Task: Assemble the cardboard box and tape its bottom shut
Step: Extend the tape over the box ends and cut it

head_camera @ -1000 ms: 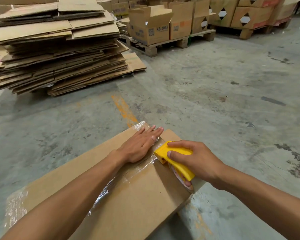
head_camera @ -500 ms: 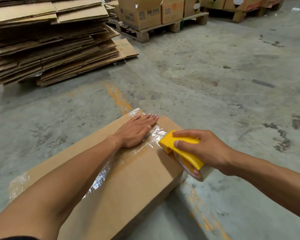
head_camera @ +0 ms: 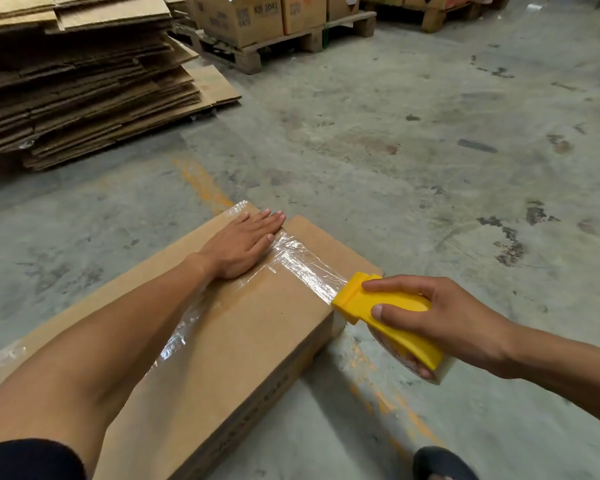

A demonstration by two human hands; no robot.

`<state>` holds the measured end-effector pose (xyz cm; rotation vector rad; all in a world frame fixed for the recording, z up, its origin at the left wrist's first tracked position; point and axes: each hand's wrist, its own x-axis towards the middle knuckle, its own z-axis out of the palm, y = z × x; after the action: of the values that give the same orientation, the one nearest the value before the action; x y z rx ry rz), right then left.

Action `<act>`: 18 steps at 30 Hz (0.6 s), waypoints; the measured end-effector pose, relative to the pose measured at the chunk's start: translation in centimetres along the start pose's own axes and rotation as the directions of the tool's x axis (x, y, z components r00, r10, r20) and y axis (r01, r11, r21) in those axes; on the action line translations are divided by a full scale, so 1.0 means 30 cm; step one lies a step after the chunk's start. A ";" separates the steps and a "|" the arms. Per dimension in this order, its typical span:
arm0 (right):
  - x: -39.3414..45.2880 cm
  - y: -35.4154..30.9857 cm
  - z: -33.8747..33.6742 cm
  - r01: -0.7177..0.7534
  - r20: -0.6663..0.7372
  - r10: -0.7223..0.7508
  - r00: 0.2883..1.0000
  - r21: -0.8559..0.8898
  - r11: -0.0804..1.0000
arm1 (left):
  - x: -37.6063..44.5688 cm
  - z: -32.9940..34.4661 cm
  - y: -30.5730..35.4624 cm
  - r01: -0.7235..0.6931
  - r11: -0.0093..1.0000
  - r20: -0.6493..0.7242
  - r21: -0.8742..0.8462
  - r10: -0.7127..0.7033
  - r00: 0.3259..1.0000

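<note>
Box on pallet (head_camera: 243,20): side print "KB 3041", partly blurred, plus small "HAYE"-like mark, uncertain. Print on near box (head_camera: 257,341) side: unreadable.

**Colours on the floor**

Box (head_camera: 229,341): plain brown, faint dark print along its side. Tape (head_camera: 305,268): clear, glossy, crinkled white glints. Dispenser (head_camera: 378,306): bright yellow. Floor (head_camera: 395,150): grey-green, dark stains, worn orange line. Stack (head_camera: 77,81): tan sheets. Sleeve (head_camera: 28,459): black. Shoe (head_camera: 440,464): dark.

Tape dispenser (head_camera: 381,306) pulled to box (head_camera: 243,341) right edge, more tape (head_camera: 305,268) laid.
</note>
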<state>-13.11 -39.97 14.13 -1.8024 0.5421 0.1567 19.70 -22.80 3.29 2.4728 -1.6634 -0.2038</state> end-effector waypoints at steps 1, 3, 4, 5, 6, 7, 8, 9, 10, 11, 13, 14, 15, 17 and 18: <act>0.000 0.003 0.008 -0.005 0.009 0.005 1.000 0.010 1.000 | -0.001 -0.002 0.004 0.003 1.000 -0.001 0.000 -0.003 1.000; 0.006 0.024 0.024 -0.020 0.030 0.019 0.999 0.044 0.999 | -0.001 -0.006 0.013 0.005 1.000 -0.002 0.016 -0.005 1.000; 0.009 0.038 0.030 -0.024 0.035 0.022 0.999 0.060 0.998 | -0.004 -0.008 0.017 0.007 1.000 -0.001 0.023 -0.007 1.000; 0.013 0.052 0.033 -0.023 0.035 0.021 0.999 0.074 0.997 | -0.007 -0.008 0.020 0.014 1.000 0.002 0.023 -0.014 1.000; 0.015 0.064 0.035 -0.020 0.032 0.018 0.999 0.088 0.996 | -0.011 -0.009 0.025 0.028 1.000 0.004 0.015 -0.028 1.000; 0.016 0.073 0.034 -0.019 0.026 0.016 1.000 0.099 0.995 | -0.014 -0.010 0.030 0.045 0.999 0.007 0.005 -0.045 0.999; 0.016 0.080 0.032 -0.022 0.023 0.020 1.000 0.109 0.994 | -0.018 -0.011 0.038 0.062 0.998 0.008 -0.003 -0.062 0.998; 0.014 0.087 0.028 -0.025 0.023 0.022 0.999 0.119 0.993 | -0.022 -0.012 0.051 0.076 0.997 0.005 -0.010 -0.076 0.997; 0.012 0.093 0.025 -0.025 0.020 0.023 1.000 0.119 0.993 | -0.026 -0.016 0.070 0.079 0.997 0.000 -0.015 -0.079 0.997; 0.012 0.100 0.024 -0.020 0.006 0.020 1.000 0.101 0.995 | -0.031 -0.020 0.096 0.064 0.998 -0.005 -0.013 -0.064 0.998; 0.018 0.110 0.020 -0.010 -0.025 0.011 1.000 0.063 0.998 | -0.039 -0.021 0.179 -0.013 1.000 0.006 0.008 0.013 1.000; 0.026 0.117 0.017 -0.002 -0.037 0.004 0.999 0.059 0.998 | -0.039 -0.016 0.232 -0.066 0.998 0.031 0.014 0.065 0.997; 0.036 0.125 0.014 0.007 -0.049 -0.004 0.999 0.049 0.999 | -0.034 -0.001 0.284 -0.119 0.993 0.064 0.014 0.118 0.991; 0.053 0.130 0.010 0.015 -0.057 -0.014 0.998 0.016 1.000 | -0.020 0.041 0.365 -0.194 0.981 0.107 0.016 0.191 0.976; 0.058 0.131 0.011 0.015 -0.055 -0.014 0.998 0.014 1.000 | -0.014 0.059 0.387 -0.203 0.979 0.106 0.022 0.200 0.974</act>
<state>-13.25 -40.96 9.94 -1.8005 0.5681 0.0931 8.68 -26.82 3.93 2.3313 -1.9603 -0.2855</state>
